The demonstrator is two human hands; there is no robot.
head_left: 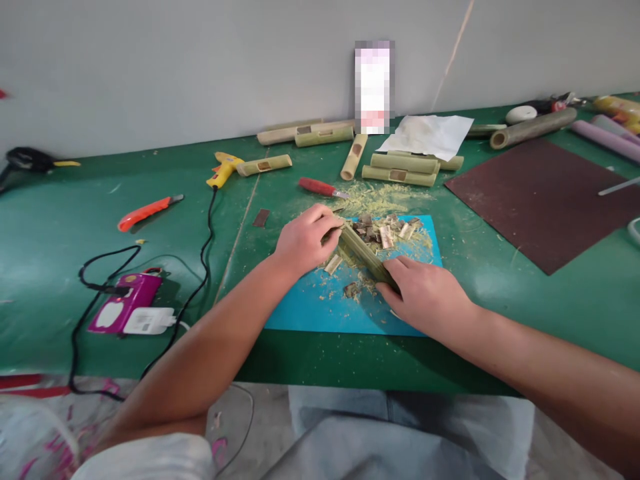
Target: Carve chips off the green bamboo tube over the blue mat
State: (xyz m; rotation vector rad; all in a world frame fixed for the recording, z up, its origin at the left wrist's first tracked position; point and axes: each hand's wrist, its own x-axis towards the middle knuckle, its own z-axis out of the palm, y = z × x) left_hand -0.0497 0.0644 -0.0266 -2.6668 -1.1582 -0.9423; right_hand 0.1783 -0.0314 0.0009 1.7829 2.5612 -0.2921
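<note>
Short green bamboo tube section [363, 253] lying on the blue cutting mat [310, 307], its long axis running diagonally from the mat's far centre toward its near right edge. Right hand [425, 293] clasps the tube's near end; left hand [305, 239] is closed at the far end, whether around a tool cannot be told. Both hands touch the tube. Pale shavings and cut bamboo chips [385, 233] lie on the mat's far edge; a red-handled knife [320, 188] rests beyond the mat.
</note>
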